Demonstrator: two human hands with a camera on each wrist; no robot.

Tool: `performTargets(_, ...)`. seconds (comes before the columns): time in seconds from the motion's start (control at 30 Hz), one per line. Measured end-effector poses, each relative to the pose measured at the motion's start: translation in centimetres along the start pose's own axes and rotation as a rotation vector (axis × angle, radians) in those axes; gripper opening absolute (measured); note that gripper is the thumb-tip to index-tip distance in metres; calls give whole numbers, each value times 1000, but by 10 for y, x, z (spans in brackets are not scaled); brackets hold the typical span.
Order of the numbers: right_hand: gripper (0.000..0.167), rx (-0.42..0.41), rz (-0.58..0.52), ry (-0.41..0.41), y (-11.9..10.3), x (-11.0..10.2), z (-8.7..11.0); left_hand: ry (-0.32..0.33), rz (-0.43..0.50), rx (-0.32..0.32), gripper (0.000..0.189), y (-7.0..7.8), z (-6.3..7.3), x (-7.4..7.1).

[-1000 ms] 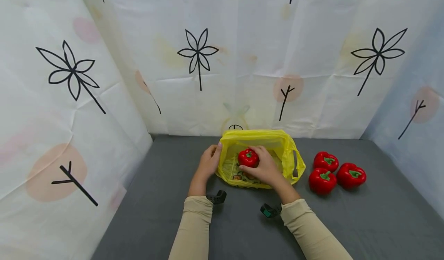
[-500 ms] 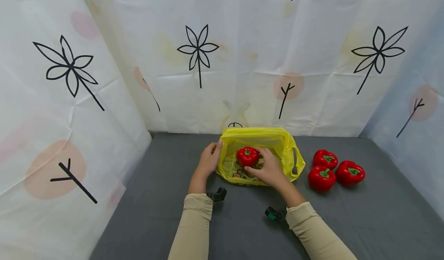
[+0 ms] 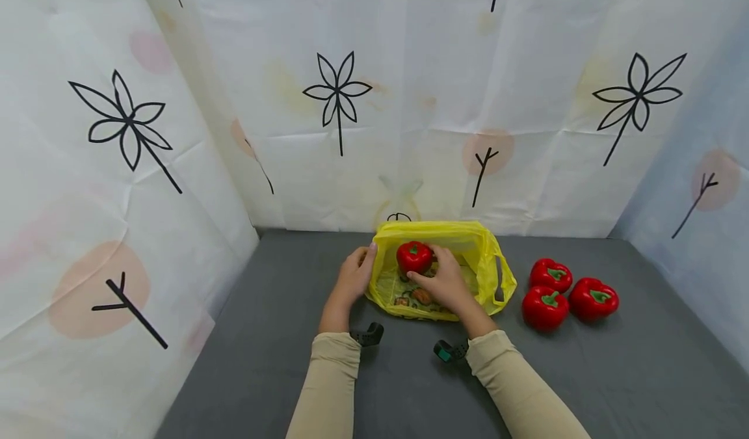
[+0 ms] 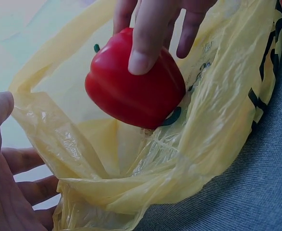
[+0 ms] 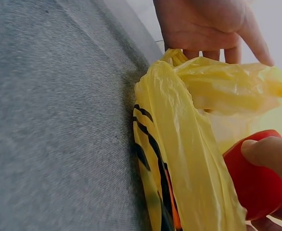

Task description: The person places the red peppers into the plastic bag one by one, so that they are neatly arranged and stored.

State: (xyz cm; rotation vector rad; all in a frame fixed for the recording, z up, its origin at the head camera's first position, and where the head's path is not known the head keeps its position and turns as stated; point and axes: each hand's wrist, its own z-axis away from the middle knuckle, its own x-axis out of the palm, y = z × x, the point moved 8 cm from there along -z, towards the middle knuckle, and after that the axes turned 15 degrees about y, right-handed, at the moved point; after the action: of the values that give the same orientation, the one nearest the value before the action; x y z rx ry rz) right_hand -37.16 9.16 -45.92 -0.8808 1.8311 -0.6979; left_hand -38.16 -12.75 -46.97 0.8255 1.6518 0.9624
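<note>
A yellow plastic bag point(image 3: 487, 257) lies on the table with its mouth facing me. My left hand point(image 3: 354, 274) holds the bag's left rim, thumb at the edge and fingers behind it, as the left wrist view shows. Inside the mouth, my right hand point(image 3: 447, 279) grips a red bell pepper point(image 3: 413, 257) between thumb and fingers. Seen from the left wrist, the pepper point(image 4: 131, 84) is tilted, with a green stem at its upper left. The right wrist view shows my thumb pressed on the pepper point(image 5: 253, 178) beside the bag wall.
Right of the bag, three more red bell peppers stand close together: a back one point(image 3: 550, 275), a front one point(image 3: 545, 309) and a right one point(image 3: 593, 299). The grey cloth-covered table point(image 3: 281, 296) ends at a patterned white curtain point(image 3: 421, 185) behind and at both sides.
My right hand has moved the pepper slightly left and toward the back of the bag's mouth. More of the bag's printed inside shows below it. My left hand keeps its place on the rim.
</note>
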Motion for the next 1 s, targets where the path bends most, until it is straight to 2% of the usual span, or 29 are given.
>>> performTargets(0.23,86,51,0,9,4,1,0,-7,24,-4,72,-1,2,5)
performTargets(0.53,90,22,-14,-7,-5,-12,8,-1,31,7,72,0,0,3)
performTargets(0.83,70,-142,24,16,-25,-58,31,-4,39,6,71,2,0,0)
performTargets(0.93,62,-227,57,57,-31,-80,43,-5,38,7,71,1,-1,0)
performTargets(1.0,59,-312,119,110,-34,-96,51,-8,40,10,71,1,-1,1)
